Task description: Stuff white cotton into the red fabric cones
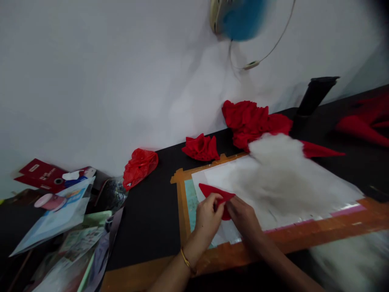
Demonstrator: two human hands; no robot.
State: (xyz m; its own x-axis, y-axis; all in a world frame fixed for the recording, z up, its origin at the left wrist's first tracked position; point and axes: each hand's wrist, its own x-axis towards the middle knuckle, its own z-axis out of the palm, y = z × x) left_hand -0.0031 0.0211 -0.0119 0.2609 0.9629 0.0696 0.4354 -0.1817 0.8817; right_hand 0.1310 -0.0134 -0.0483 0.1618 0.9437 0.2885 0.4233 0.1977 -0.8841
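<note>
Black tabletop (146, 223): room left of brown tape border (182, 209). Near border, left hand (209, 215), right hand (244, 215) pinch pointed red cloth piece (214, 190).

A matte black tabletop (146, 231) carries orange-brown adhesive tape (139, 273) along its near edge. Toward the right, more tape frames a pale teal sheet (191, 200), with a broad white sheet (215, 175) over it. Along the far side I see, left to right, a crumpled red plastic bag (139, 166), a small bundle of ruffled red felt (201, 148), a larger ruffled red felt heap (247, 119) and a tall black container (316, 97). Far right lie what seem to be red cloth pieces (363, 121), blurred.
</note>
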